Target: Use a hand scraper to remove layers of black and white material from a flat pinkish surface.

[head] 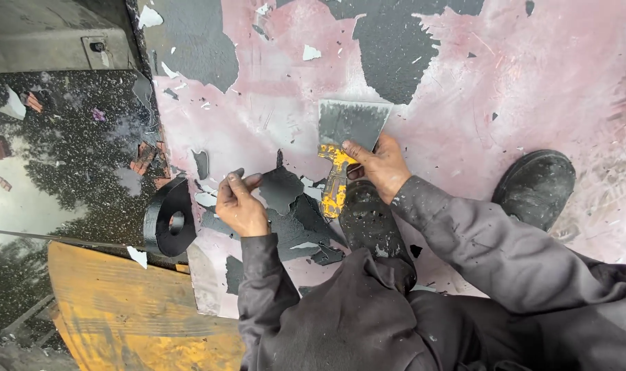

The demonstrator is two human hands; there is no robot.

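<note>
Underfoot, a broad pink surface [533, 75], scratched and worn, with ragged patches of dark coating [395, 48] left across the top and around the middle. Along the left edge, a dark wet ground [58, 158] speckled with pale flecks and mirroring trees and sky. At lower left, a yellow-orange panel [120, 309], grimy and ribbed. Upper left, a grey metal ledge [45, 41]. Grey work sleeves and trousers at the bottom; two black boots [536, 185] planted on the pink, one beside the right forearm, the other half hidden beneath the arms.

Just left of the left hand, a black ring-shaped disc [170, 218] with a round hole, standing on edge at the border of the pink.

Near centre, a scraper [344, 148]: wide flat steel blade, dulled and smeared, laid flat against the pink with its edge just under a dark patch; handle yellow and black, paint-stained, pointing down toward the body.

Right hand [378, 165] clenched around the top of the scraper handle, thumb on the yellow. Left hand [238, 203] pinching the lifted edge of a peeled dark flake [282, 189], fingertips closed on it.
</note>
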